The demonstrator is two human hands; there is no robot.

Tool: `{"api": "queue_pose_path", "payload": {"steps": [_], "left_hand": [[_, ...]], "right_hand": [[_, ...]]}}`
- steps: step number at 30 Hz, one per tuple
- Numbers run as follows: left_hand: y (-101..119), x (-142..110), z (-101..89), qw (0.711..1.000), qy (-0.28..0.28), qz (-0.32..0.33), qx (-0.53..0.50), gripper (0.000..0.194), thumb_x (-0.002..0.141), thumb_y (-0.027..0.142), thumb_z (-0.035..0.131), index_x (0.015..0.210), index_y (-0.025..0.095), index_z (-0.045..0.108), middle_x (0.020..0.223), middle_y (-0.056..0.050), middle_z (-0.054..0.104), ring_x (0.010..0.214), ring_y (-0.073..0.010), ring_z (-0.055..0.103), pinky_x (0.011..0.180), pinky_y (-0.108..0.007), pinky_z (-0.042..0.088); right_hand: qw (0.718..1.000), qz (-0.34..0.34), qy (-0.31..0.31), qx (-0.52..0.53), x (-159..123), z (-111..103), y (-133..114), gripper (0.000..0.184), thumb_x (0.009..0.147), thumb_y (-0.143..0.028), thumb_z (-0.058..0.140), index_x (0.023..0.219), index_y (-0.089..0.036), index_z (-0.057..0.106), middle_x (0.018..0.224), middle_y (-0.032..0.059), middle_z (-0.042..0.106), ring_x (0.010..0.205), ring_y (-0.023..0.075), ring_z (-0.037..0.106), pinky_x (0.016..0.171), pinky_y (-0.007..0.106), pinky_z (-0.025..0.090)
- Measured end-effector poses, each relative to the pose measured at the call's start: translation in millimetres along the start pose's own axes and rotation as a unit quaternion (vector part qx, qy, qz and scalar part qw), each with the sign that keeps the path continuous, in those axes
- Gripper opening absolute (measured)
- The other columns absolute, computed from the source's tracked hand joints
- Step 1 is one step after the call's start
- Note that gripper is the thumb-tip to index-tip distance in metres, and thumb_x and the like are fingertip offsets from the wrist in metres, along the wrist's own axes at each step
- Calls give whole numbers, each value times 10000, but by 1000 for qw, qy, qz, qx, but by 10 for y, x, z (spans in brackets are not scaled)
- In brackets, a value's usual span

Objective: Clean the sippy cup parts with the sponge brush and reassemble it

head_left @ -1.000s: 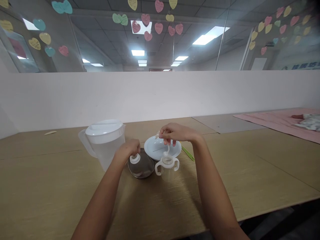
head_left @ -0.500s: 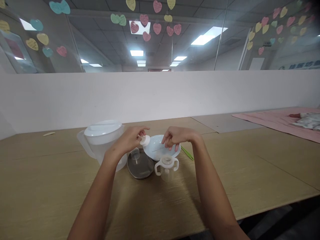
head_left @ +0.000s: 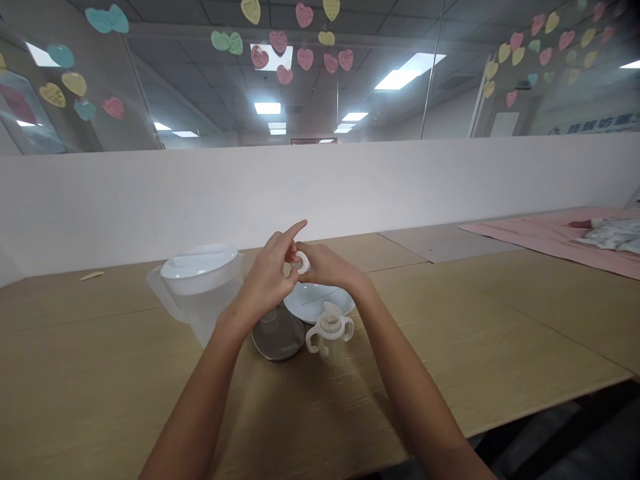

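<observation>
A small white bottle ring [head_left: 303,262] is held up above the dishes, its opening partly facing me. My left hand [head_left: 270,270] pinches its left side, with the index finger stretched out past it. On the other side, the fingers of my right hand [head_left: 326,264] close on the same ring and hide part of it. Below them stands a clear baby bottle [head_left: 331,343] with two white handles and an uncovered mouth. Behind the bottle lies a white dish [head_left: 320,308]. A dark grey tray [head_left: 280,350] with a clear cap [head_left: 269,321] on it sits to the left.
A lidded translucent pitcher [head_left: 203,290] stands left of the tray. A flat pale piece [head_left: 92,275] lies at the far left. On the right, a pink cloth [head_left: 520,233] covers the back of the wooden table [head_left: 500,320], below a white wall [head_left: 320,193].
My right hand has moved left from over the dish to the bottle ring. My left hand has lifted the ring slightly and turned it. The green utensil is now hidden.
</observation>
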State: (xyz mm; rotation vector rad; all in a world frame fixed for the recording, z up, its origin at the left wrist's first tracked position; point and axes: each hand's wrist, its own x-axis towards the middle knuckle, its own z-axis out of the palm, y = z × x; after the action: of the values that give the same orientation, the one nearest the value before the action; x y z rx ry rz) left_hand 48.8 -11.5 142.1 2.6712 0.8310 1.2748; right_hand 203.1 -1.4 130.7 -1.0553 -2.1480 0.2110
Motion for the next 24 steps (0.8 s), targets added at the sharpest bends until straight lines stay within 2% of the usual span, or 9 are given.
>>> {"api": "queue_pose_path", "payload": {"steps": [4,6,11,15,19,24], "left_hand": [[1,11,0,998,56,-13,-21,670,698,86,486,1318,255,298,833,23,472,713,-84,504,769,-262,479],[-3,16,-4,997,64,-12,-35,648,703,87,487,1304,257,313,830,25,479,728,-86,504,773,-264,479],[-32,14,-15,999,38,-10,24,420,735,154,519,1148,226,481,925,-12,531,866,-136,522,779,-282,464],[-99,-4,-10,996,19,-36,75,222,771,284,531,976,201,551,924,-34,565,882,-180,539,776,-330,454],[-139,-8,3,997,-7,-51,50,211,805,369,490,894,197,574,889,-39,596,850,-186,564,747,-324,459],[-113,3,1,996,-1,-58,61,246,822,395,459,861,191,592,855,-38,607,825,-185,573,721,-312,455]], "right_hand": [[999,-18,18,35,16,12,-3,306,649,-158,527,953,-195,510,816,-21,570,713,125,481,636,226,350],[998,-21,34,49,17,9,-3,305,649,-173,522,952,-197,507,812,-25,569,698,121,474,633,225,346],[995,6,94,8,41,46,34,287,650,-218,539,935,-193,507,766,-14,577,665,130,484,601,223,334],[994,18,109,-22,51,58,70,277,650,-215,537,924,-198,503,727,-13,578,635,132,491,570,216,326],[995,9,98,-14,40,50,88,265,660,-217,526,923,-204,500,742,-13,588,637,128,500,567,215,335],[996,-2,84,7,41,69,91,259,672,-235,534,927,-206,504,774,-12,599,659,124,509,583,218,352]]}}
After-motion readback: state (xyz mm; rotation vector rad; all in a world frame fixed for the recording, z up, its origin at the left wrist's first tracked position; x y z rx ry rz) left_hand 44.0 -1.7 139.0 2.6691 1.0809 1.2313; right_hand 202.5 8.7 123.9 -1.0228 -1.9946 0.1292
